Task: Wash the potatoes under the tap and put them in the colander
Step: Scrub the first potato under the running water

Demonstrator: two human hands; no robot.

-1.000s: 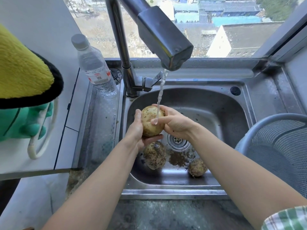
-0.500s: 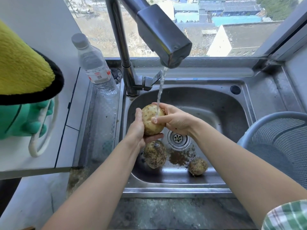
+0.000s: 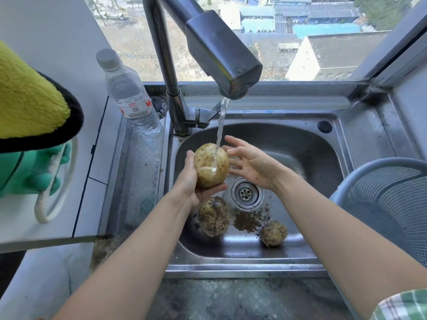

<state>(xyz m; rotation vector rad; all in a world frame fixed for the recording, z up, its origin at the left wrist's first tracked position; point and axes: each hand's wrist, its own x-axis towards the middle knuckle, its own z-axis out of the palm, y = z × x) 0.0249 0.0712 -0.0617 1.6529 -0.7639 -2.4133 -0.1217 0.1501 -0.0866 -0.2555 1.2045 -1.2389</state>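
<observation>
Water runs in a thin stream from the tap (image 3: 221, 54) straight onto a potato (image 3: 211, 165) held up over the sink (image 3: 300, 144). The left hand (image 3: 191, 179) cups that potato from its left side and from underneath, fingers curled round the bottom and thumb up along the back. The right hand (image 3: 249, 165) is beside it on the right, fingers spread wide and gripping nothing; its fingertips sit just by the potato's right flank, and I cannot tell whether they touch the skin. The held potato looks mostly clean, pale yellow with dark specks, and the water splashes across its face.

Down on the sink floor, below the left hand, a second potato (image 3: 214, 215) lies caked in soil, near the front wall. A smaller dirty potato (image 3: 273, 232) rests further right, also toward the front, well apart from both hands. Between the two sits a patch of loose dirt (image 3: 248, 219), just in front of the drain (image 3: 246, 194).

The colander (image 3: 390, 204) stands at the right edge of the sink, a grey mesh bowl with a blue rim, partly cut off by the frame. At the back left corner of the sink surround, a clear plastic water bottle (image 3: 129, 95) stands upright beside the tap's stem.
</observation>
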